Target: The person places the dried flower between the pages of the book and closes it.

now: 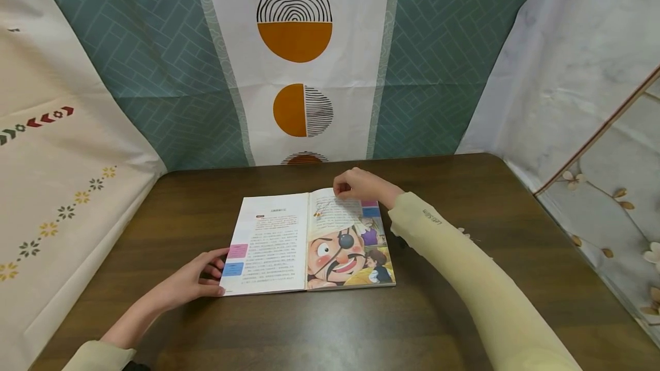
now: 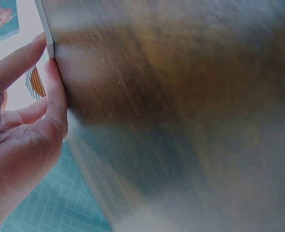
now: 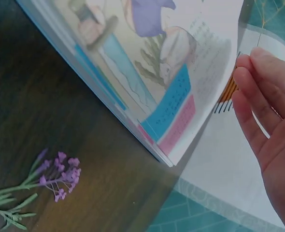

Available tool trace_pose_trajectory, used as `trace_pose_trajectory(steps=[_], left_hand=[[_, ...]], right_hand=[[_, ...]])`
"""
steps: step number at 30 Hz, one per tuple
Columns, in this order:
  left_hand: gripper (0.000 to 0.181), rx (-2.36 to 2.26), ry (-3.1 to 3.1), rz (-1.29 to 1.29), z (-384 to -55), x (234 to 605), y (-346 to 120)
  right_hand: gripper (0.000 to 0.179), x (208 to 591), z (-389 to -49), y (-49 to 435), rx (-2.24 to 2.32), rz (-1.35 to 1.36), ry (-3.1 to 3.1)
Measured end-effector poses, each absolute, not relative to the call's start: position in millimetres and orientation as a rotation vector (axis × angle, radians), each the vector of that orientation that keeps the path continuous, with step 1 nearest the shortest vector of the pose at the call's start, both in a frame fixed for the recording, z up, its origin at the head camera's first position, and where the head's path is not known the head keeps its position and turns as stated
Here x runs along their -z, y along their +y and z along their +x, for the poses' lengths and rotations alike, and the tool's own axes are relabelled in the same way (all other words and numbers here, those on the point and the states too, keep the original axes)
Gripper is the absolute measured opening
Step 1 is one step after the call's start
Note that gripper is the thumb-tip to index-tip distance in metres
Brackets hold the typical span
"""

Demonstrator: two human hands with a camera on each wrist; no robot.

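Spread fingers of the left hand (image 1: 193, 276) touch the left edge of the open book (image 1: 273, 245) on the brown table (image 1: 247, 331); contact looks light, so a bump could skid it. Farther off, the right hand (image 1: 361, 185) pinches a thin, gold, leaf-shaped piece (image 3: 265, 18) by its stem; narrow fingertip hold, so twisting or dropping seems possible.

This looks like a homely nook, though whether it is a real home or a dressed-up space cannot be told. Printed hangings enclose a dark brown wooden desk (image 1: 258, 331): ahead, a teal-and-white sheet (image 1: 438, 73) with orange-and-black circles; left, a cream cloth (image 1: 46, 182) with small flower motifs; right, a wrinkled white marbled sheet (image 1: 572, 73) with blossoming twigs.
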State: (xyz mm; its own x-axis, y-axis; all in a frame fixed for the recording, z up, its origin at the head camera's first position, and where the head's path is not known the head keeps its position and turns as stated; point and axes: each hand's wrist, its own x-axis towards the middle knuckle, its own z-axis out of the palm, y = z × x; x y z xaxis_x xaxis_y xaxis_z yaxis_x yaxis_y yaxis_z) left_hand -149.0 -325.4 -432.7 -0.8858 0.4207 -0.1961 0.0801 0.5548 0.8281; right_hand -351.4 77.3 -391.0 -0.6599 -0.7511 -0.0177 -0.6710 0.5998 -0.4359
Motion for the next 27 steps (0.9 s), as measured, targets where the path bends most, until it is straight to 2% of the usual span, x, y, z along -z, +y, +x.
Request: trace_pose_trajectory(steps=[14,27], left_hand=[[0.090,-1.237,2.429,0.415,-151.3,431.4,-324.0],[0.090,-1.234,2.437,0.410,-149.5,432.3,-324.9]], right_hand=[[0.004,392.4,-352.0,78.7,0.557,-1.098,2.645],[0.005,395.3,-345.9,72.5,0.476,-1.160,2.539]])
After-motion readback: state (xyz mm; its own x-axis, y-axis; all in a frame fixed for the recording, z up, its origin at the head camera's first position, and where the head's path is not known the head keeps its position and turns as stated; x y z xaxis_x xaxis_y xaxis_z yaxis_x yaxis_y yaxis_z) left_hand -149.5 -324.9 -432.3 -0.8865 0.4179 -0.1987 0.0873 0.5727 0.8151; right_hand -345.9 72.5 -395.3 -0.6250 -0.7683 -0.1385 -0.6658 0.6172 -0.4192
